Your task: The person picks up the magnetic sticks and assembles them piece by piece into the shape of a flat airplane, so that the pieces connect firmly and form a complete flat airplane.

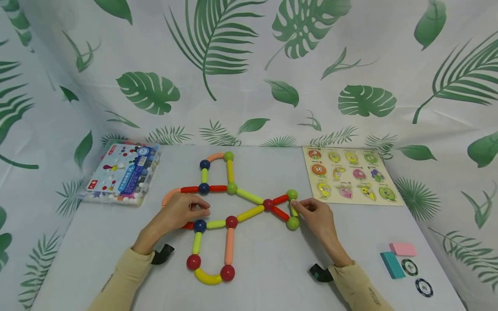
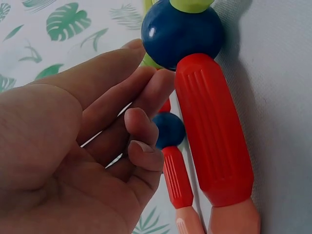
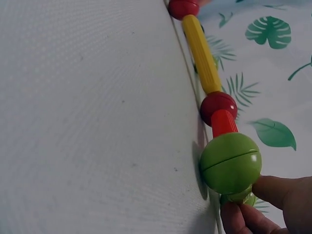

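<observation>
A flat figure of coloured rods and balls lies on the white table, joined at a red ball (image 1: 268,204) near its right end. There, my right hand (image 1: 318,217) pinches the short light green rod (image 1: 294,211) between an upper green ball (image 1: 292,194) and a lower green ball (image 1: 293,223). My left hand (image 1: 177,212) is over the figure's left end, partly hiding a curved peach rod (image 1: 168,197). Its fingers are loosely bent and hold nothing. In the left wrist view they are close beside a blue ball (image 2: 183,31) and a red rod (image 2: 214,129).
A clear case of building pieces (image 1: 120,172) stands at the back left. At the back right lies a fruit picture board (image 1: 350,176). A pink block (image 1: 403,249), a teal block (image 1: 393,264) and two round chips (image 1: 424,287) are at the right front.
</observation>
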`<state>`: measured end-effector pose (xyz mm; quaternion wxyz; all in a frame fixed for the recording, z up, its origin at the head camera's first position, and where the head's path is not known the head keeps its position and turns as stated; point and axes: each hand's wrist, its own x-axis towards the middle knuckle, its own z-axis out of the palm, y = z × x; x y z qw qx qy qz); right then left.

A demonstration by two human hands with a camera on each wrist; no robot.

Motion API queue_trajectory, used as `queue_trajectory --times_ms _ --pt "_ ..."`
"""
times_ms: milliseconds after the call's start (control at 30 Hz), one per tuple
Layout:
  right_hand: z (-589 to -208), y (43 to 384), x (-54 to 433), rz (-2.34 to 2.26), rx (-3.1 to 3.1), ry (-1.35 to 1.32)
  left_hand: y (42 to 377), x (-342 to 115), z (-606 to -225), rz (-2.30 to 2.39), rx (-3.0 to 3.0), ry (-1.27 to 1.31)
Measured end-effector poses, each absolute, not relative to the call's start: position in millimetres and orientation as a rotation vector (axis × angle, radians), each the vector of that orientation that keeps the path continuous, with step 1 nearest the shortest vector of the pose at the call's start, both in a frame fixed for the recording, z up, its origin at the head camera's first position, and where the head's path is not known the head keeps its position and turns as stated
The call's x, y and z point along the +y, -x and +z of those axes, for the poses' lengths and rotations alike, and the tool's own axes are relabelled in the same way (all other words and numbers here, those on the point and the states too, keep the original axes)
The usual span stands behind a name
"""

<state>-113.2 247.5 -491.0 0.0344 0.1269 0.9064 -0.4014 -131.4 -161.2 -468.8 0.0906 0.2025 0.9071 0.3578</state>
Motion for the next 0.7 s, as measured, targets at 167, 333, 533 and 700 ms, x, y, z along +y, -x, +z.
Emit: queue_trajectory --times_ms 167,333,533,700 --pt "-494.9 114.0 246.3 -1.24 2.814 -0.364 130.4 -160.9 -468.8 1.06 2.676 -0.586" --pt "-497.2 114.5 246.9 -1.245 2.836 -0.34 129.9 -161.2 -468.1 1.079 2.656 -0.578" --pt "-495.0 113.1 247.5 -1.26 2.822 -0.373 131.6 -162.3 -467.3 1.098 2.688 -0.581" --pt "-490.5 114.0 247.7 -1.285 2.839 -0.405 131.2 -163.1 -464.0 1.138 2.765 -0.524"
